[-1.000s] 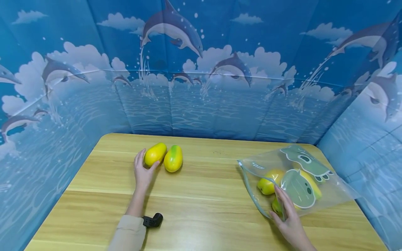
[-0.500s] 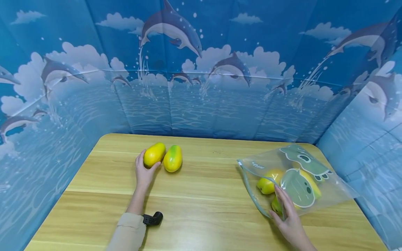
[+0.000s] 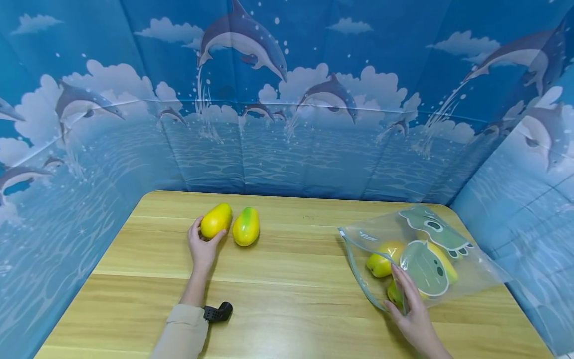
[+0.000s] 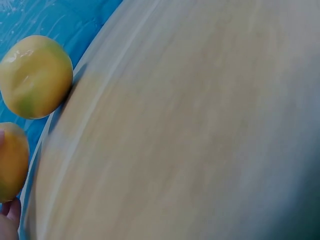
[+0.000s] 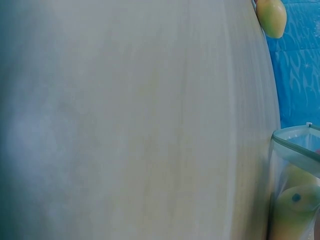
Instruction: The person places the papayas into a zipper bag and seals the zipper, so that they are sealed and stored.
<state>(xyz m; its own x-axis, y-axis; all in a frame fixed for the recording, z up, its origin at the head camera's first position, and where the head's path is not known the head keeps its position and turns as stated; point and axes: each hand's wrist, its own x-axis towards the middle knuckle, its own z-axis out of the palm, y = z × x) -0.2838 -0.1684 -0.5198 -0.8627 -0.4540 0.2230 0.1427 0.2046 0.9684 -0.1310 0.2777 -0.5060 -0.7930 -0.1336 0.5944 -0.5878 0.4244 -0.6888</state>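
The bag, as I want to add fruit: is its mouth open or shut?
Open: the bag's rim edges stand apart in the head and right wrist views.

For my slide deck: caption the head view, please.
The left hand holds a yellow fruit beside a green-striped one; the right hand holds a clear bag of more fruit.

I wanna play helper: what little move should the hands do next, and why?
Probably carry the yellow fruit toward the clear bag: the left hand grips it, the right hand holds the bag near its mouth, and similar fruits lie inside.
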